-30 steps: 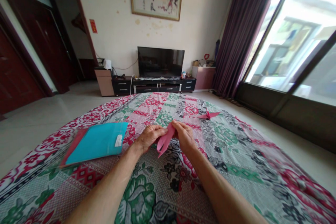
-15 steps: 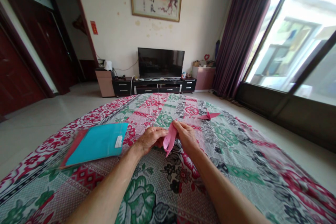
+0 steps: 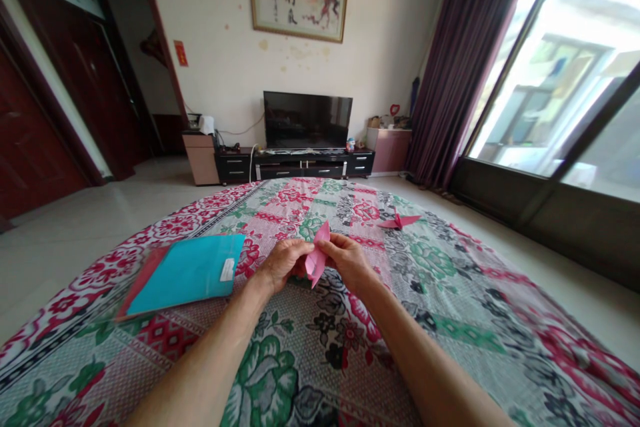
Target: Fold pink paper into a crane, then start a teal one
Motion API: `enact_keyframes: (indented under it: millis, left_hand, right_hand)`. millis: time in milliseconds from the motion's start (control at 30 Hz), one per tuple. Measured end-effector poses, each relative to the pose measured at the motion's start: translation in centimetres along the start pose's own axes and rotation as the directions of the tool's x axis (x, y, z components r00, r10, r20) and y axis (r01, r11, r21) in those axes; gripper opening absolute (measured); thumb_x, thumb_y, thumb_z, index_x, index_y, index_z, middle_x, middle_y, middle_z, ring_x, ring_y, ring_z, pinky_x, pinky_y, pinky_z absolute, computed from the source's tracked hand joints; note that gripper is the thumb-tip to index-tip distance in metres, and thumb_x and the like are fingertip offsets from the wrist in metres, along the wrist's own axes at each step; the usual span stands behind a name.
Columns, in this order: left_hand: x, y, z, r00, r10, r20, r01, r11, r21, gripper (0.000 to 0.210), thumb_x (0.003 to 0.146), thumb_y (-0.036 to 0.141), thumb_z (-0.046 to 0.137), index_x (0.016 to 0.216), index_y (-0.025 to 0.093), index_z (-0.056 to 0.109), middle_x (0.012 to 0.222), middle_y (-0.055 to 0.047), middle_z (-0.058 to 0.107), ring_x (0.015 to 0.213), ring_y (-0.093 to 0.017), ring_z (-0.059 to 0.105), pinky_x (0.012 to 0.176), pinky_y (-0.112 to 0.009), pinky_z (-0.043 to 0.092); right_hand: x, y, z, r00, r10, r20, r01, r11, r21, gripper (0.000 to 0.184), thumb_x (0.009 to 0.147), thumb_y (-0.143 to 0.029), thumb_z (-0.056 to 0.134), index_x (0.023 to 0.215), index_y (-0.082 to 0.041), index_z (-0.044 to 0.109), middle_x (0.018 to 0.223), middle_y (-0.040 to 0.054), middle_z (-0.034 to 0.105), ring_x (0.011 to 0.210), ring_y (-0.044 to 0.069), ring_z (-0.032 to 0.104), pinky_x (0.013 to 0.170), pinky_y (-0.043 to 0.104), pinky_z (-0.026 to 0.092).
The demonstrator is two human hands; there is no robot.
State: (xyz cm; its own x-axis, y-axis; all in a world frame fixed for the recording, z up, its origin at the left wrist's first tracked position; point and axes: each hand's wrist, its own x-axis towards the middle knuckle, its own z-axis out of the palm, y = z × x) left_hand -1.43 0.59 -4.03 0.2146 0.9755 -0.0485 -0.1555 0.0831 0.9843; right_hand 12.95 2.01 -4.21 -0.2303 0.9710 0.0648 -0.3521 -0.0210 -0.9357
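A folded piece of pink origami paper (image 3: pixel 317 263) is held up between both hands over the table. My left hand (image 3: pixel 286 263) pinches its left side with thumb and fingers; some of those fingertips are hidden behind the paper. On the other side, my right hand (image 3: pixel 349 259) grips the paper's right side near its middle. One pointed tip rises above the hands and another points down. Beyond my right hand, a darker pink folded paper crane (image 3: pixel 399 221) rests on the cloth with its wings spread.
A pack of coloured paper with a blue sheet on top (image 3: pixel 187 273) lies on the left of the flowered tablecloth (image 3: pixel 435 373). Past the table stand a television (image 3: pixel 307 121) and a low black cabinet (image 3: pixel 280 165). A large window (image 3: pixel 560 80) is on the right.
The pink paper has turned: its upper tip now sticks up above the fingers, and its two lower flaps look closer together. My right hand has slid slightly down along it.
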Motion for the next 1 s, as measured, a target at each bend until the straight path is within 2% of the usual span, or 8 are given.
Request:
enact_keyframes:
  millis: [133, 333, 500, 600, 800, 1000]
  left_hand:
    - [0.0, -0.1, -0.1, 1.0, 0.004, 0.017, -0.004, 0.999, 0.043, 0.029, 0.071, 0.041, 0.059, 0.059, 0.015, 0.054, 0.047, 0.002, 0.052, 0.039, -0.008, 0.044, 0.04, -0.021, 0.031]
    - [0.1, 0.0, 0.2, 1.0, -0.018, -0.024, 0.019, 0.999, 0.045, 0.025, 0.066, 0.035, 0.061, 0.053, 0.015, 0.054, 0.042, 0.001, 0.051, 0.034, -0.008, 0.041, 0.036, -0.022, 0.029]
    - [-0.1, 0.7, 0.7, 0.979, -0.161, -0.129, 0.166, 0.985, 0.034, 0.022, 0.06, 0.034, 0.062, 0.053, 0.014, 0.055, 0.04, 0.002, 0.05, 0.032, -0.008, 0.041, 0.034, -0.021, 0.029]
    - [-0.2, 0.9, 0.8, 0.969, -0.19, -0.158, 0.201, 0.978, 0.057, 0.025, 0.06, 0.037, 0.063, 0.055, 0.013, 0.057, 0.04, 0.002, 0.05, 0.032, -0.007, 0.04, 0.034, -0.02, 0.03]
    - [-0.1, 0.7, 0.8, 0.97, -0.155, -0.188, 0.175, 0.98, 0.093, 0.024, 0.059, 0.038, 0.061, 0.055, 0.015, 0.056, 0.04, 0.002, 0.051, 0.032, -0.008, 0.04, 0.033, -0.021, 0.028]
    - [0.2, 0.3, 0.9, 0.979, -0.042, -0.2, 0.076, 0.983, 0.165, 0.026, 0.063, 0.038, 0.061, 0.051, 0.017, 0.052, 0.039, 0.003, 0.049, 0.032, -0.008, 0.039, 0.034, -0.022, 0.025]
  right_hand:
    - [0.1, 0.1, 0.2, 0.999, -0.015, -0.029, 0.015, 1.0, 0.001, 0.031, 0.053, -0.036, 0.078, 0.073, -0.015, 0.067, 0.064, -0.0011, 0.064, 0.052, 0.009, 0.054, 0.053, 0.023, 0.045]
    - [-0.1, 0.1, 0.3, 0.999, 0.04, 0.0, -0.04, 0.999, 0.032, 0.032, 0.053, -0.037, 0.078, 0.073, -0.015, 0.066, 0.063, -0.001, 0.064, 0.052, 0.009, 0.055, 0.054, 0.024, 0.045]
    - [-0.2, 0.5, 0.1, 0.992, 0.105, 0.066, -0.11, 0.99, 0.085, 0.031, 0.055, -0.037, 0.078, 0.073, -0.015, 0.065, 0.06, -0.0016, 0.063, 0.051, 0.009, 0.054, 0.052, 0.023, 0.045]
    - [-0.1, 0.8, 0.0, 0.986, 0.129, 0.103, -0.139, 0.985, 0.099, 0.031, 0.056, -0.037, 0.077, 0.073, -0.015, 0.065, 0.058, -0.0014, 0.062, 0.05, 0.009, 0.054, 0.051, 0.022, 0.044]
    - [0.0, 1.0, -0.1, 0.985, 0.14, 0.101, -0.151, 0.982, 0.114, 0.031, 0.057, -0.036, 0.077, 0.076, -0.015, 0.063, 0.061, -0.0014, 0.063, 0.052, 0.01, 0.055, 0.054, 0.023, 0.046]
    - [-0.2, 0.6, -0.3, 0.971, 0.134, 0.198, -0.155, 0.983, 0.094, 0.027, 0.064, -0.032, 0.071, 0.084, -0.016, 0.062, 0.07, 0.0015, 0.066, 0.057, 0.012, 0.058, 0.057, 0.025, 0.047]
